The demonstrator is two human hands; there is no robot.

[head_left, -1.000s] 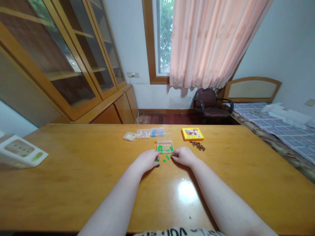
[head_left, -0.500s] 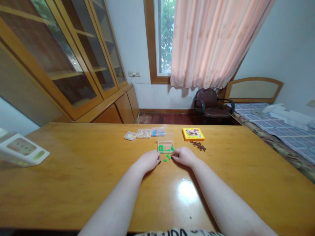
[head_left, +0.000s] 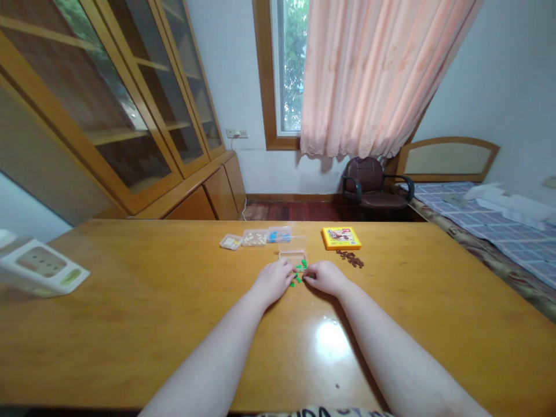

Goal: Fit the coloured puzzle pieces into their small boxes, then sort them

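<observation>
A clear plastic box (head_left: 293,253) stands with its lid raised, and small green blocks (head_left: 304,264) lie inside it. My left hand (head_left: 275,282) is at the box's near left corner, fingers curled down and hiding part of the box. Its fingertips are beside loose green blocks (head_left: 297,279) on the table. At the near right corner, my right hand (head_left: 325,278) has its fingers bent in a pinch close to the tabletop. Whatever either hand holds is too small or hidden to make out.
Behind the box are clear boxes of blue pieces (head_left: 279,235) and cream pieces (head_left: 255,238), and a small clear box (head_left: 231,242). A yellow package (head_left: 341,238) lies right, with brown pieces (head_left: 350,259) before it. A white container (head_left: 43,266) stands far left on the table (head_left: 130,324).
My left hand has moved right and slightly forward, now covering the left part of the box and its green blocks. My right hand has stayed nearly still.
</observation>
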